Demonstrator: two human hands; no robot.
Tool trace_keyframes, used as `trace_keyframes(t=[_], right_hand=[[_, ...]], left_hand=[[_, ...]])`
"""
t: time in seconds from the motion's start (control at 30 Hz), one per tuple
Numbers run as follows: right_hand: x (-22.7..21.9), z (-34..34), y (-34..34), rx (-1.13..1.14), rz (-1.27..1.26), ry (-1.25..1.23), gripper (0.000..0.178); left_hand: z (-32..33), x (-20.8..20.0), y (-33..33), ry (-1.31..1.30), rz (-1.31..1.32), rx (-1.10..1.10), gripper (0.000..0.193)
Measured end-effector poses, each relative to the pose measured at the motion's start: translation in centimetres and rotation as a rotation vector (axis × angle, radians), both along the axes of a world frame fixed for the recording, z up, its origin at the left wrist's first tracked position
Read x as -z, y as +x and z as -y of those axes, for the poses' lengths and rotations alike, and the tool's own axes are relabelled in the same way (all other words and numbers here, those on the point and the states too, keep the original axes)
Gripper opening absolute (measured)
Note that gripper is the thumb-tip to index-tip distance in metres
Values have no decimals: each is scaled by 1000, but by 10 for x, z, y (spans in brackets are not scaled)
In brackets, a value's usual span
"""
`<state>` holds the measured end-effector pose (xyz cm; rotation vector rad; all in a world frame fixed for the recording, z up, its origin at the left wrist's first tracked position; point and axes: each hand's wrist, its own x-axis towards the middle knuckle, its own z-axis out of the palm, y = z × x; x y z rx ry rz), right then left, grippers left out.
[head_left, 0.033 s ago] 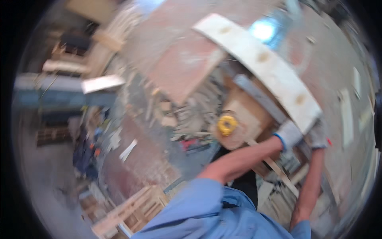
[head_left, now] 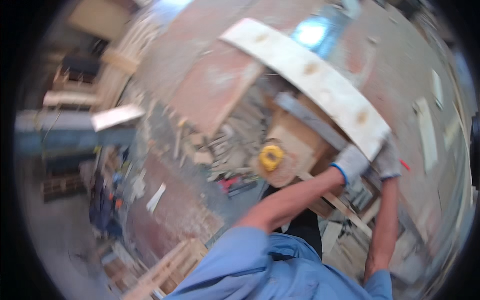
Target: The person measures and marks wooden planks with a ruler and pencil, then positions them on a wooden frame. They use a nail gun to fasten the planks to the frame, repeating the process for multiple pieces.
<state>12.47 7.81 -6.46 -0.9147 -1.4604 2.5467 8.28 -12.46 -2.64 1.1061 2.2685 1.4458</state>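
Observation:
A long pale wooden board [head_left: 310,70] with several brown knots stretches from my hands toward the far middle. Both my hands wear whitish work gloves and grip its near end. My left hand [head_left: 354,161] holds the board's left edge, its glove cuff trimmed in blue. At the end's right side is my right hand [head_left: 388,159], its fingers partly hidden and blurred. Just left of the board, a grey metal bar [head_left: 312,120] lies along a brown wooden block or box. A yellow ring-shaped thing [head_left: 271,158] rests on the wood nearby; its kind is unclear.
Wood offcuts [head_left: 230,142] are heaped on the floor left of the work spot, beside a reddish sheet [head_left: 212,85]. A blue-grey beam [head_left: 75,135] with stacked timber stands at far left. A wooden pallet [head_left: 167,267] lies near my left arm. Loose strips [head_left: 426,132] lie at right.
The whole scene has shifted left in the picture, and slightly down at the left side. Both hands still grip the board's near end.

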Motion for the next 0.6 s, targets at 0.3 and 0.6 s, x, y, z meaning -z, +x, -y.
trace_keyframes(t=[0.3, 0.6], right_hand=[[-22, 44, -27, 164, -24, 110, 39], [-21, 9, -39, -42, -66, 323, 42]], left_hand=[[46, -38, 3, -167, -299, 402, 41], [-20, -34, -182, -130, -679, 44, 31]])
